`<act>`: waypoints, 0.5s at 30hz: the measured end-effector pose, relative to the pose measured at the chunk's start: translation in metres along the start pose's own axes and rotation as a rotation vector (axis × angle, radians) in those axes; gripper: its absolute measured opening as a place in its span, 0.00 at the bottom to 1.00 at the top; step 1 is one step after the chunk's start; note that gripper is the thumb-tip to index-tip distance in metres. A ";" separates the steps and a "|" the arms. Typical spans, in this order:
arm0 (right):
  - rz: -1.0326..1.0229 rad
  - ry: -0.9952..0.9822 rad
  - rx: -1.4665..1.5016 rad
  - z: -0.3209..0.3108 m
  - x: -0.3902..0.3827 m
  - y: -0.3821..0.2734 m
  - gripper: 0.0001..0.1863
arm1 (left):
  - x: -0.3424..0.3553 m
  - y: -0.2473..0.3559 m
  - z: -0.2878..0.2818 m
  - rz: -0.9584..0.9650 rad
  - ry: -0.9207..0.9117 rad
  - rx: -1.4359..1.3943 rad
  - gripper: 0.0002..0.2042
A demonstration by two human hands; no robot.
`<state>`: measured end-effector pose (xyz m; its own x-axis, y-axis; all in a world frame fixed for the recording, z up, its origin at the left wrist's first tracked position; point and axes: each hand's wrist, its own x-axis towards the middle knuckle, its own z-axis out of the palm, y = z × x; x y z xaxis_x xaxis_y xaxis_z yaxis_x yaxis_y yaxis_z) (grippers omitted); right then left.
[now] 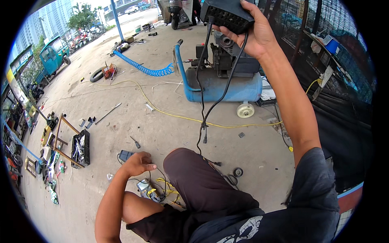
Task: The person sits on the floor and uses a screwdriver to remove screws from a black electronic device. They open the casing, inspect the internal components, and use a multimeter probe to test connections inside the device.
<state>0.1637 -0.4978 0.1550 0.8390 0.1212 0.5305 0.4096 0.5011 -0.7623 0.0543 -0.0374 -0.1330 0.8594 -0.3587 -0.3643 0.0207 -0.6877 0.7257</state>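
Raised at the top, my right hand (259,38) grips a black box (227,12) with a slotted underside and black cables hanging from it down to the floor. My left hand (139,162) is low beside my left knee, fingers loosely bent and thumb apart, seemingly holding nothing. Just behind it lies a dark grey box (126,156) with a cable; whether they touch I cannot tell. Below that hand are a meter-like device (144,187) and tangled yellow leads (170,188). A black plug (216,163) and a roll of black tape (238,172) lie right of my knee.
A blue compressor (219,87) on wheels stands ahead, with a coiled blue hose (154,72) and yellow cord (174,114). A crate of tools (81,148), a wooden frame and scattered items lie left. Dark mesh sheeting (340,121) lines the right; parked vehicles stand beyond.
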 end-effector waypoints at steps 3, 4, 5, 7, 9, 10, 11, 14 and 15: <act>0.104 0.092 -0.018 -0.009 -0.024 -0.006 0.36 | 0.007 0.001 0.002 0.010 -0.024 -0.009 0.37; 0.157 0.111 0.021 -0.016 -0.027 -0.008 0.36 | 0.009 0.001 0.004 0.024 -0.025 0.000 0.36; 0.214 0.131 0.058 -0.023 -0.031 -0.008 0.35 | 0.009 0.005 0.006 0.020 -0.037 0.018 0.36; 0.313 0.151 0.123 -0.038 -0.037 -0.008 0.35 | 0.004 0.015 0.007 0.014 -0.059 0.055 0.35; 0.406 0.154 0.180 -0.048 -0.046 -0.004 0.34 | -0.002 0.014 0.006 0.018 -0.052 0.033 0.35; 0.425 0.207 0.145 -0.049 -0.048 0.001 0.34 | -0.005 0.013 0.005 0.019 -0.046 0.020 0.34; 0.440 0.244 0.100 -0.053 -0.053 0.003 0.34 | -0.008 0.015 0.004 0.034 -0.039 0.011 0.34; 0.536 0.318 -0.017 -0.077 -0.072 0.029 0.35 | -0.016 0.015 0.003 0.030 -0.030 -0.037 0.33; 0.612 0.254 -0.048 -0.098 -0.081 0.034 0.35 | -0.017 0.013 0.001 0.023 -0.022 -0.061 0.33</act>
<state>0.1450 -0.5743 0.0501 0.9813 0.1630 -0.1024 -0.1566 0.3662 -0.9172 0.0390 -0.0411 -0.1180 0.8484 -0.3883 -0.3597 0.0329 -0.6396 0.7680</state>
